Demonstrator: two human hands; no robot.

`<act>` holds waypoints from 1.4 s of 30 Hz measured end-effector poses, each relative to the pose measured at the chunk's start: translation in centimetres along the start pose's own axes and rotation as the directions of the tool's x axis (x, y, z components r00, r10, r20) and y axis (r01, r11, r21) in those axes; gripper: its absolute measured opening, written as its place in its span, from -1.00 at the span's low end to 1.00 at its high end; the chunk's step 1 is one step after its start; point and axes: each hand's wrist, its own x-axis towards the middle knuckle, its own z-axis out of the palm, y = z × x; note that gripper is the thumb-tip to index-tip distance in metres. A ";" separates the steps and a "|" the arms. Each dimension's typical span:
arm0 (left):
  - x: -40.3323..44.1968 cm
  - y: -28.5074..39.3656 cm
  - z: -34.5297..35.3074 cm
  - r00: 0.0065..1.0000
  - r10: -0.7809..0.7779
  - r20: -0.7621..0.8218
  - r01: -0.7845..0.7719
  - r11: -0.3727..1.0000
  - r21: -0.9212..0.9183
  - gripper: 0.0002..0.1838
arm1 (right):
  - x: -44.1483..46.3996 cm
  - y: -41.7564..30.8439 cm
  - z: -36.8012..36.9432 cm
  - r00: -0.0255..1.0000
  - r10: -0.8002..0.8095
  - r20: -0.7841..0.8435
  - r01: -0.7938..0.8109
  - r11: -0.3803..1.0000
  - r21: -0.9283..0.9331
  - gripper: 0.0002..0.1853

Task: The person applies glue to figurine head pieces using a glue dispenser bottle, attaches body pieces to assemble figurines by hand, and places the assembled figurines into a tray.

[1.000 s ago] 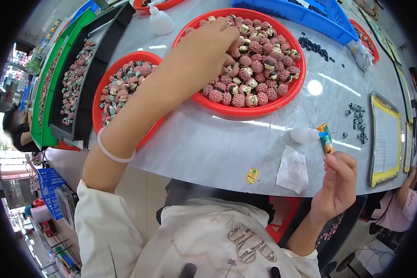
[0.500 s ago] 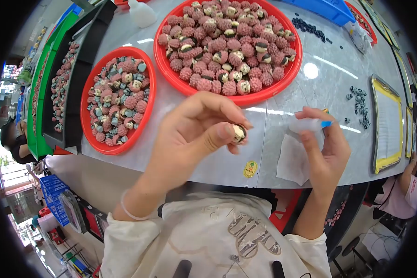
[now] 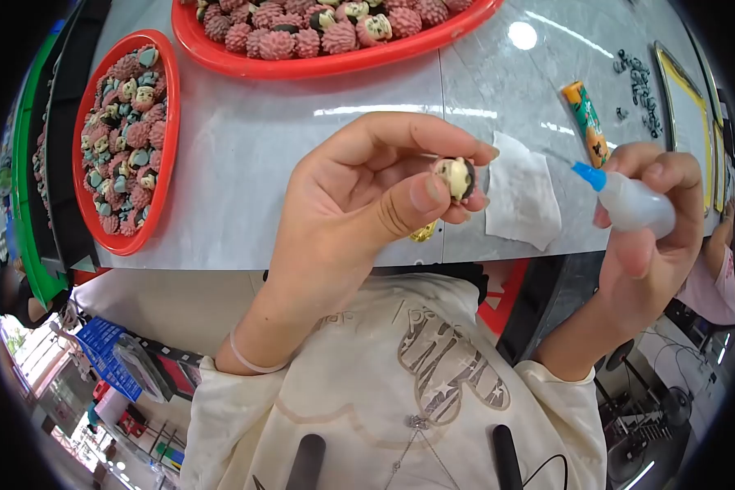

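Observation:
Between the thumb and fingers of my left hand is a small figurine head, cream-faced with dark and pink parts. Its underside is hidden by my fingers. My right hand grips a translucent white squeeze bottle with a blue cap and a thin needle tip. That tip points up and left toward the figurine head, well apart from it. Below and between the hands lies a white tissue on the grey table.
A large red tray of pink figurine pieces stands at the back, a smaller red tray at left. An orange-green tube lies past the tissue. Small dark pieces and a yellow-edged frame are at right.
My right hand has moved right, and the bottle has turned so its blue cap points left. The left hand has shifted slightly with the figurine head. The view has tilted down, showing less of the trays.

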 end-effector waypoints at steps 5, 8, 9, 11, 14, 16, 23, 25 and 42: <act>0.0 0.0 0.2 1.000 -0.002 0.024 0.001 0.999 0.045 -0.62 | 0.3 0.2 -0.6 0.998 -0.004 0.063 0.005 1.000 -0.010 -0.44; 0.0 0.0 0.2 1.000 -0.001 0.004 0.001 0.999 0.043 -0.61 | 0.5 0.1 -0.6 0.995 0.033 0.094 -0.032 0.999 -0.011 -0.44; 0.0 0.0 0.2 1.000 -0.004 0.002 0.004 0.999 0.043 -0.61 | 0.6 0.1 -0.7 0.995 0.036 0.094 -0.035 0.999 -0.010 -0.44; 0.0 -0.1 0.2 1.000 -0.006 0.018 0.005 0.999 0.043 -0.61 | 0.8 0.1 -1.0 0.991 0.029 0.133 -0.029 1.000 -0.002 -0.43; 0.0 0.0 0.2 1.000 -0.017 0.022 0.016 0.999 0.044 -0.60 | 0.8 0.4 -0.8 0.990 -0.029 0.138 0.031 0.999 -0.015 -0.44; 0.1 -0.1 0.2 1.000 -0.009 0.028 0.008 0.999 0.038 -0.60 | 0.6 0.4 -0.7 0.990 -0.067 0.126 0.074 0.996 -0.049 -0.47; 0.0 -0.1 0.1 0.999 -0.024 0.034 0.023 0.998 0.050 -0.63 | -0.2 -0.3 -1.6 0.910 -0.370 0.189 0.412 0.861 -0.298 -0.60; 0.1 -0.1 0.1 0.999 -0.022 0.037 0.020 0.998 0.062 -0.62 | -0.2 -0.3 -2.0 0.884 -0.418 0.208 0.466 0.818 -0.337 -0.62; 0.1 0.0 0.9 0.998 -0.043 -0.048 0.047 0.994 0.094 -0.63 | 1.4 2.6 0.2 0.984 -0.172 -0.037 0.170 0.985 -0.042 -0.63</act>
